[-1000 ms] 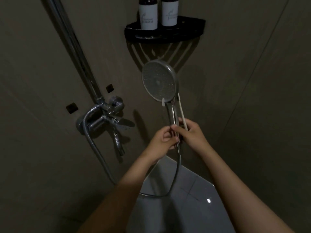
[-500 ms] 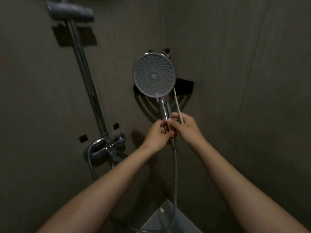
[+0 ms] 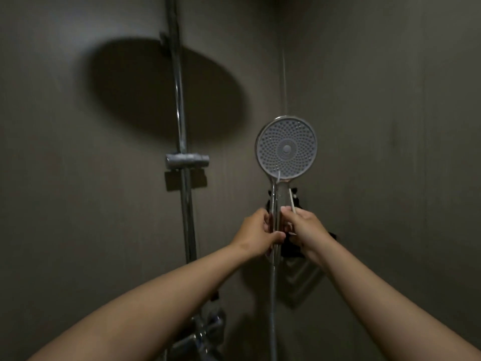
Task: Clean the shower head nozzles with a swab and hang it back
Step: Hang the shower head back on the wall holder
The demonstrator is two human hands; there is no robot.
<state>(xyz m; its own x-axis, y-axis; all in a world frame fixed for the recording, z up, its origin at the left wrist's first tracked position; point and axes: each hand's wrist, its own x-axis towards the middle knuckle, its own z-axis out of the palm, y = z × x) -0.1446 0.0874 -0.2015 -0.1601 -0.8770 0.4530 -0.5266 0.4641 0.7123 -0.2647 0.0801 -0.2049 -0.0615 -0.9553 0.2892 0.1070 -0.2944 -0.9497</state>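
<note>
The round chrome shower head stands upright in front of the wall corner, its dotted nozzle face turned toward me. My left hand grips its handle from the left. My right hand is closed on the handle from the right and also pinches a thin white swab, which sticks up alongside the handle. The hose hangs straight down from the handle. The chrome holder bracket sits on the vertical rail, to the left of the head at about its height.
A dark corner shelf is mostly hidden behind my hands. The mixer valve shows at the bottom between my arms. A large round shadow lies on the wall at upper left. Grey walls meet in a corner behind the shower head.
The view has tilted upward: shelf and mixer have dropped in frame and the holder bracket has come down to mid-height. Both hands keep their grip on the handle, holding the head upright.
</note>
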